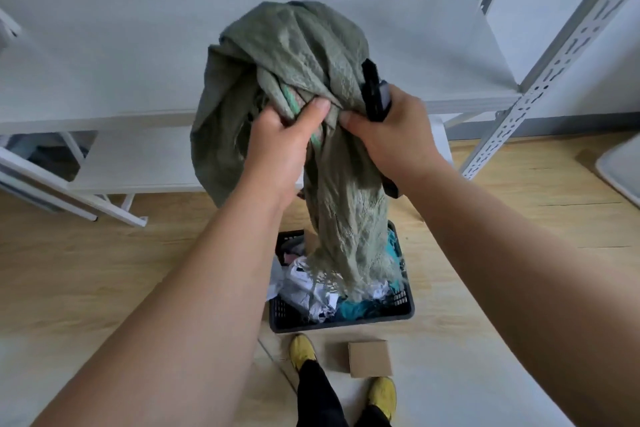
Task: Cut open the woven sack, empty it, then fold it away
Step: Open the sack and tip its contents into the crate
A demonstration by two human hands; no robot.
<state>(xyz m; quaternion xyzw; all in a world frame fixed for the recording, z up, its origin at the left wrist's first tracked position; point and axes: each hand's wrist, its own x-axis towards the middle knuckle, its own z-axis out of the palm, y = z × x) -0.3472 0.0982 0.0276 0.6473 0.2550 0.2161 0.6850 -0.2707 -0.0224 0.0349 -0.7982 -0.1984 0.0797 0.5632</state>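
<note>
I hold the grey-green woven sack (287,55) upside down at chest height. My left hand (280,146) grips a bunched fold of it in the middle. My right hand (391,135) grips the fabric beside it and also holds a black utility knife (372,90) that sticks up past the fingers. The sack's frayed open end (349,253) hangs down into a black plastic crate (287,319) on the floor. Crumpled white, teal and pink clothes (311,284) lie in the crate.
A white metal shelving unit (450,55) stands right behind the sack, its perforated upright (540,80) at the right. A small cardboard box (370,357) lies on the wooden floor between my yellow shoes (303,350). A white object's edge (623,170) shows far right.
</note>
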